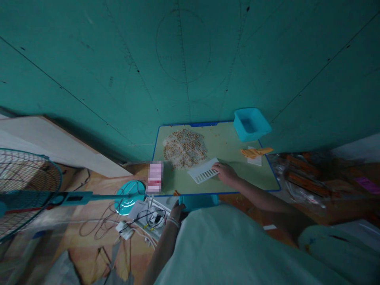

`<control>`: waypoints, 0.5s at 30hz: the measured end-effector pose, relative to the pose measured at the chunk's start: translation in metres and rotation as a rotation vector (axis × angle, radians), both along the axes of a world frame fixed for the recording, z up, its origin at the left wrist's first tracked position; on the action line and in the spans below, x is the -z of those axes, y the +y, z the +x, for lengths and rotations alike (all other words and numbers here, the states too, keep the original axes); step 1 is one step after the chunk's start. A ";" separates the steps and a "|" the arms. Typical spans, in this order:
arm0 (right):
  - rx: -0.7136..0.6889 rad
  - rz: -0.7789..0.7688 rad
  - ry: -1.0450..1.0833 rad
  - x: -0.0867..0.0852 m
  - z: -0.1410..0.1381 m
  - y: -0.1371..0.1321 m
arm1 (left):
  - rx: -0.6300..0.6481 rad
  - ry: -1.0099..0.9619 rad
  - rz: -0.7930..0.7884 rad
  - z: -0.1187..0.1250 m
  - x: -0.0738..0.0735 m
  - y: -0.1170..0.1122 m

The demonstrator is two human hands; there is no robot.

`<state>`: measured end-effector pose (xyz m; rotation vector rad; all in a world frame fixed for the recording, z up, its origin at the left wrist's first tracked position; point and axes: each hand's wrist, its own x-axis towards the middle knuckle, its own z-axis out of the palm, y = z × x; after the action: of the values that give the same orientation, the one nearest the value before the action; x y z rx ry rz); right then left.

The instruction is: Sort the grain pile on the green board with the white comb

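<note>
In the head view, my right hand (226, 174) is closed on the right end of a white slotted plastic piece (197, 171), like a flat sifting scoop, low over the table. Left of it spreads a pile of pale grains mixed with brown round beans or kernels (184, 148). My left hand (177, 211) grips the left end of a blue plastic bin (198, 202), held between my body and the table's front edge. The bin's contents cannot be made out.
The pale table (225, 136) has a blue rim. A blue basin (251, 124) stands at its back right, near an orange cloth (255, 152). A pixelated pink pack (155, 177) is at the front left. Cables and a fan (26, 194) lie left.
</note>
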<state>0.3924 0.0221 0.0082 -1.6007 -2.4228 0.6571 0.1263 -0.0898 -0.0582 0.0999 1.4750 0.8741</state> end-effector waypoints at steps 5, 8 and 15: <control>-0.012 0.036 -0.058 -0.002 -0.007 0.026 | -0.019 0.017 -0.062 0.000 -0.004 0.003; 0.062 0.070 -0.045 0.002 -0.007 0.034 | -0.063 0.006 -0.071 0.003 -0.009 0.002; 0.763 -0.218 0.538 0.020 -0.008 0.034 | -0.125 -0.001 -0.060 0.000 -0.006 0.000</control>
<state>0.3839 0.0560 -0.0117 -1.9173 -1.2656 1.0275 0.1264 -0.0901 -0.0526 -0.0373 1.5180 0.9297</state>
